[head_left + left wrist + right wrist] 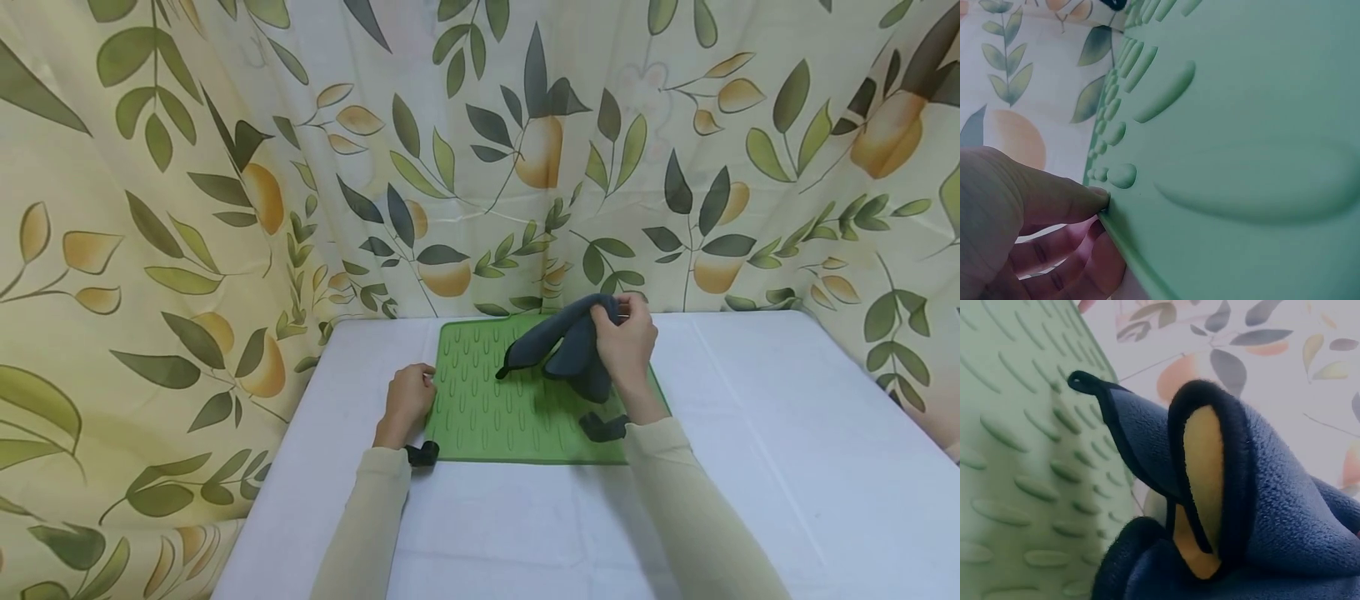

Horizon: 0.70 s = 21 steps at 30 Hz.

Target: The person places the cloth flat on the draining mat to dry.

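Note:
A green mat (480, 421) with rows of raised oblong bumps is in front of me over the white table. My left hand (408, 400) pinches the mat's left edge; in the left wrist view the thumb (1075, 200) presses on its top face, fingers curled beneath. Above the mat's right part, my right hand (628, 340) grips a bunched dark blue-grey cloth (581, 354) from the top. The cloth hangs in folds, its black-bound corner with a small loop (1082, 382) pointing left. Yellow-tan shows inside one fold in the right wrist view, where the right hand is mostly out of sight.
A white cloth covers the table (750, 467). Behind and to the left hangs a curtain (300, 167) printed with leaves and orange fruit. A black wrist mount (423, 454) sits at the left wrist, and a dark one (603, 427) at the right.

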{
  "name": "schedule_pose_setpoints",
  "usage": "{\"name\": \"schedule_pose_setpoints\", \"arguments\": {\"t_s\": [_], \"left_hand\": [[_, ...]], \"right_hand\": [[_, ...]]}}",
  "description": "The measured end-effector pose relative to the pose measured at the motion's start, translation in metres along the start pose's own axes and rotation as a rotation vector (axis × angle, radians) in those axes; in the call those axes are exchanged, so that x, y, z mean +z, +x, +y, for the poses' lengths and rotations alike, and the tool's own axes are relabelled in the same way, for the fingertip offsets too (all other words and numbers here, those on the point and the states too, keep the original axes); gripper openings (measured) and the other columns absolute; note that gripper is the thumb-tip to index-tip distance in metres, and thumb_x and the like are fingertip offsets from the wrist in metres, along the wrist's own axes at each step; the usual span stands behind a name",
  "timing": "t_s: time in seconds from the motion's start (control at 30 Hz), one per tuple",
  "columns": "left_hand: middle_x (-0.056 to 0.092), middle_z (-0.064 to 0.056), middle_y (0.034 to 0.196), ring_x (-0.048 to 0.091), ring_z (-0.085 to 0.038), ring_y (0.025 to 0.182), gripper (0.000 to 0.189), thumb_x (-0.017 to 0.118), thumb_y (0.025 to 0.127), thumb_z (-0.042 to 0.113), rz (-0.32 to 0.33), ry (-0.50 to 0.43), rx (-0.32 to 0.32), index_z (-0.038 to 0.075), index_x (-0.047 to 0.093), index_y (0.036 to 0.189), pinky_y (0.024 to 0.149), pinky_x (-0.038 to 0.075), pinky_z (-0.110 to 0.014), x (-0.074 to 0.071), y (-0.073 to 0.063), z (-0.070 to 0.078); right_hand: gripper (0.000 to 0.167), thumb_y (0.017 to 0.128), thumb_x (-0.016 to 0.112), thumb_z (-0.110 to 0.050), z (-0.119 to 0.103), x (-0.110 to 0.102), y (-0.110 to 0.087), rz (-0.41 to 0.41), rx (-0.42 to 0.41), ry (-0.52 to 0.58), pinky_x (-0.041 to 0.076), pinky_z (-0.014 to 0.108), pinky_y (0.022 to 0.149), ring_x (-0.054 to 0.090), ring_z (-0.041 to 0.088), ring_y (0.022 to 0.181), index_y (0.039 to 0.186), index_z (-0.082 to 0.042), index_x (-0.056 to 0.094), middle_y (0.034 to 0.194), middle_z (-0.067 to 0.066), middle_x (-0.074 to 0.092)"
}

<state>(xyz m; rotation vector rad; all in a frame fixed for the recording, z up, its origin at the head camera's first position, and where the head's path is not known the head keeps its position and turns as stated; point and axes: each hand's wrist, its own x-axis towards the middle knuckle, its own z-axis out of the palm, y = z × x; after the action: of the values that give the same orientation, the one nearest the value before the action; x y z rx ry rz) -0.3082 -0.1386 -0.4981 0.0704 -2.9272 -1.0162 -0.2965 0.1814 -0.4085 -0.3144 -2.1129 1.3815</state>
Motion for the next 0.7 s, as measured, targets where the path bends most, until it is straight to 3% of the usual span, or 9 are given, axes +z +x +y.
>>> {"name": "schedule_pose_setpoints", "arguments": {"t_s": [0.37, 0.53, 0.7], "left_hand": [[0.068, -0.004, 0.086, 0.058, -0.016, 0.067, 0.033, 0.061, 0.094, 0.003, 0.002, -0.005, 0.008, 0.002, 0.07, 0.126, 0.059, 0.042, -0.025, 0.0, -0.003, 0.0], [0.069, -0.005, 0.087, 0.058, -0.016, 0.067, 0.032, 0.061, 0.095, 0.004, 0.0, -0.009, 0.007, 0.002, 0.07, 0.126, 0.06, 0.041, -0.025, 0.001, -0.002, 0.0], [0.068, -0.005, 0.086, 0.057, -0.016, 0.066, 0.032, 0.06, 0.096, 0.003, 0.004, -0.012, 0.011, 0.002, 0.07, 0.126, 0.06, 0.042, -0.026, 0.001, -0.002, 0.0]], "right_hand": [[0.029, 0.098, 0.064, -0.025, 0.01, 0.014, -0.008, -0.091, 0.051, -0.03, 0.047, 0.036, 0.082, 0.066, 0.034, 0.103, 0.117, -0.005, 0.059, 0.114, 0.018, 0.067], [0.03, 0.099, 0.064, -0.026, 0.021, 0.018, -0.014, -0.272, 0.028, -0.115, 0.047, 0.038, 0.082, 0.062, 0.035, 0.105, 0.117, -0.004, 0.055, 0.116, 0.02, 0.064], [0.039, 0.099, 0.065, -0.029, 0.032, 0.018, -0.018, -0.428, -0.027, -0.176, 0.048, 0.048, 0.09, 0.06, 0.039, 0.107, 0.124, 0.0, 0.055, 0.12, 0.024, 0.063]]}}
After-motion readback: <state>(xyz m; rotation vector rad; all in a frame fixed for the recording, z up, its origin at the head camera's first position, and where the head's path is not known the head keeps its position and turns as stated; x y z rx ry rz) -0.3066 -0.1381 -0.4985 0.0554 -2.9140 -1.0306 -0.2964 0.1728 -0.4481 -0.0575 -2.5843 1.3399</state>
